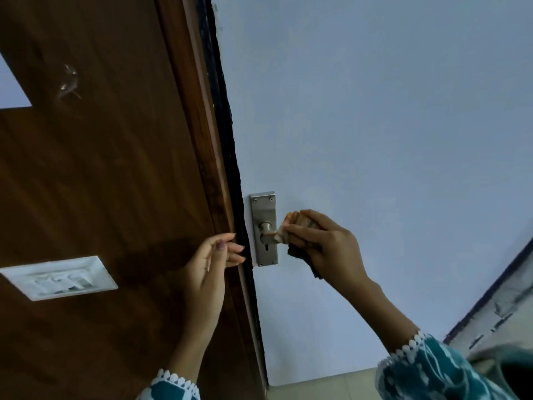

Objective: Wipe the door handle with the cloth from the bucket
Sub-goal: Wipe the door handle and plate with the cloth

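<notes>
A steel door handle [266, 228] sits on a long metal plate [264, 209] with a keyhole, fixed to the pale blue door [375, 125]. My right hand [323, 246] is shut on a bunched brownish cloth [291, 223] and presses it around the lever, hiding most of it. A dark end of the cloth hangs below my palm. My left hand [210, 269] rests with fingers apart against the dark door edge, just left of the plate, holding nothing. The bucket [507, 368] shows partly at the lower right corner.
A dark brown wooden panel [101, 168] fills the left side, with a white switch plate [60, 278] on it. A black strip runs between the panel and the door. Tiled floor [317, 385] lies below, and a grey wall base stands at the right.
</notes>
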Motion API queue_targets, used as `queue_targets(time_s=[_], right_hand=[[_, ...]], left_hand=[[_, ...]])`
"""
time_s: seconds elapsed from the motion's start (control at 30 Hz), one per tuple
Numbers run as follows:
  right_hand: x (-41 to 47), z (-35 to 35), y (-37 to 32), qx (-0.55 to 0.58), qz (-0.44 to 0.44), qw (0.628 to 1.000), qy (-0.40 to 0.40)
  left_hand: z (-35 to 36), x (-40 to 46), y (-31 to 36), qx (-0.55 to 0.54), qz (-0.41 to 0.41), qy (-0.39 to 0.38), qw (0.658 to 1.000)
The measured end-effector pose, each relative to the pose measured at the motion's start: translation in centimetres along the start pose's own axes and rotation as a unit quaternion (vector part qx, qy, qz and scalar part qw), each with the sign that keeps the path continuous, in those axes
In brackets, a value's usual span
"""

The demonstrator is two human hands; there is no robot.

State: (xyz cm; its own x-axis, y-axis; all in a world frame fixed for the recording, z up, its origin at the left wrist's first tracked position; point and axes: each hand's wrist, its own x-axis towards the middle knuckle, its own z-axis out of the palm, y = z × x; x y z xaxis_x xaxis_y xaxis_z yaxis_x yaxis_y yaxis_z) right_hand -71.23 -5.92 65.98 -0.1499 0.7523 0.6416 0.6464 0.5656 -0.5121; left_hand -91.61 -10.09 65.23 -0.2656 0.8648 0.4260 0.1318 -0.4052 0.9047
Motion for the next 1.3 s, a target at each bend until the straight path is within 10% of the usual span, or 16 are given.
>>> queue_targets(time_s=[0.33,0.5,0.77,1.3], right_hand=[[2.9,0.1,-2.5,-0.111,0.022,0.994,-0.013],[3.0,3.0,-2.2,-0.209,-0.061,0.974,-0.057],[2.1,6.0,-0.3,-0.278,-0.105,0.954,-0.036],[2.2,5.3,-0.1,-0.315,-0.101,0.943,-0.044]], left_hand=[[-0.9,1.4,1.0,0.043,0.148,0.022,0.988],[-1.0,4.7,0.4,0.263,0.342,0.108,0.895],[-0.5,8.5,-2.8,0.474,0.349,0.129,0.798],[0.2,9.1,-4.0,0.511,0.381,0.18,0.75]])
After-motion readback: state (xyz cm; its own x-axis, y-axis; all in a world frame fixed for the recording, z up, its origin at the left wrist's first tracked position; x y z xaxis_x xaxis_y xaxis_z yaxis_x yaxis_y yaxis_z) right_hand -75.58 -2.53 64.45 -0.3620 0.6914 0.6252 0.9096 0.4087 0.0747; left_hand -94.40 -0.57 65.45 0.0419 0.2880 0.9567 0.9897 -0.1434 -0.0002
